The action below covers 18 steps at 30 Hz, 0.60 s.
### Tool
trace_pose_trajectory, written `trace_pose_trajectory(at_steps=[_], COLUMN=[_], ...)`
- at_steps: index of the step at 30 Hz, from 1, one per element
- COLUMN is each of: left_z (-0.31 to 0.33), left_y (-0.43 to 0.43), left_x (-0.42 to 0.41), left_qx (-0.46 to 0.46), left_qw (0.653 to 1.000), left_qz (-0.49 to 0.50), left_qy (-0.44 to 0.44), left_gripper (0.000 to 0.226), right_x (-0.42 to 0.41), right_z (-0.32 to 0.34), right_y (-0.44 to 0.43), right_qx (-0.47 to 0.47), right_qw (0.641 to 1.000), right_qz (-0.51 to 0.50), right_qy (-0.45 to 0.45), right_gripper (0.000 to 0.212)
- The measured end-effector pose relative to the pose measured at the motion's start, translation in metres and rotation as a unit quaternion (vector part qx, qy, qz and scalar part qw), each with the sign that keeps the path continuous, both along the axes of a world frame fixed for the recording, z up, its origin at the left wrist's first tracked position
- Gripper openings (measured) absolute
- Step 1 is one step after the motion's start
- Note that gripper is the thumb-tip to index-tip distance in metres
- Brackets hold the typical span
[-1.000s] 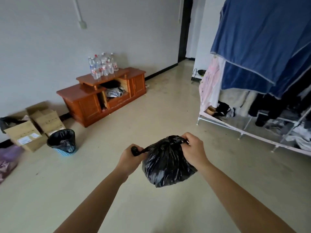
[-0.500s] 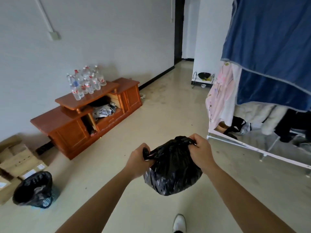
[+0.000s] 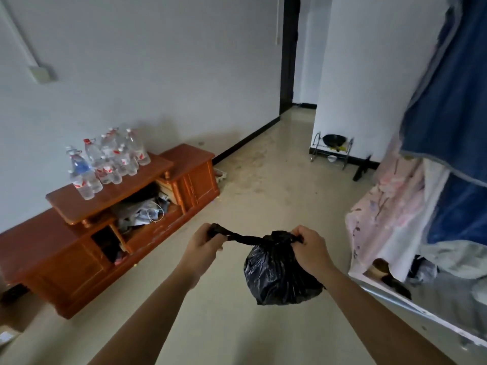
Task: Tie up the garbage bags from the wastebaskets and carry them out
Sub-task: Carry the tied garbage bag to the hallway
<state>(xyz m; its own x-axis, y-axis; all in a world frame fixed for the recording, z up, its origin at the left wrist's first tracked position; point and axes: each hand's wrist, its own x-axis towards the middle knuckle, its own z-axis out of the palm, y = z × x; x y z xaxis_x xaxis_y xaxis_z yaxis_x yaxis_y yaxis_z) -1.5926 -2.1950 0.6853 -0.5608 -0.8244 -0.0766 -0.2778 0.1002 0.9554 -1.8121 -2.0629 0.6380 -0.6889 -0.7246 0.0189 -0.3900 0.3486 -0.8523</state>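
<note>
Both hands pull knot on garbage bag (image 3: 279,270), right of wooden cabinet (image 3: 79,246). Left hand (image 3: 203,246) fingers curled round twisted tail; right hand (image 3: 308,248) pinches neck, knot apparently half-tight. Risk: thin plastic tears, or tail slips under hard pull.

No words or numbers can be read here; the only labels are on the water bottles (image 3: 110,159) that stand on the raised top shelf of the wooden cabinet (image 3: 184,156); most of the bottles have a red and white label around the middle; one bottle at the front left (image 3: 80,167) has a blue label; all the print on them is too small and blurry to make out, so no brand can be told.
</note>
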Motion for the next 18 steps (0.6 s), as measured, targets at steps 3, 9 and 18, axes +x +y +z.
trace_pose_trajectory(at_steps=[3, 9, 18], left_z=[-0.011, -0.010, 0.021], left_y=[-0.081, -0.244, -0.454], left_x=[-0.066, -0.203, -0.451], left_qx=[-0.007, -0.011, -0.003], left_qw=[0.999, 0.997, 0.996], left_qz=[0.024, 0.033, 0.011], left_qy=[0.026, 0.067, 0.088], left_gripper=[0.009, 0.011, 0.008], right_x=[-0.070, -0.191, -0.418], right_z=[-0.007, -0.009, 0.012], right_y=[-0.079, -0.233, -0.422], right_qx=[-0.003, 0.013, -0.019], right_qw=[1.000, 1.000, 0.998], right_qz=[-0.006, 0.017, -0.050], right_qy=[-0.001, 0.002, -0.033], right_gripper=[0.015, 0.011, 0.009])
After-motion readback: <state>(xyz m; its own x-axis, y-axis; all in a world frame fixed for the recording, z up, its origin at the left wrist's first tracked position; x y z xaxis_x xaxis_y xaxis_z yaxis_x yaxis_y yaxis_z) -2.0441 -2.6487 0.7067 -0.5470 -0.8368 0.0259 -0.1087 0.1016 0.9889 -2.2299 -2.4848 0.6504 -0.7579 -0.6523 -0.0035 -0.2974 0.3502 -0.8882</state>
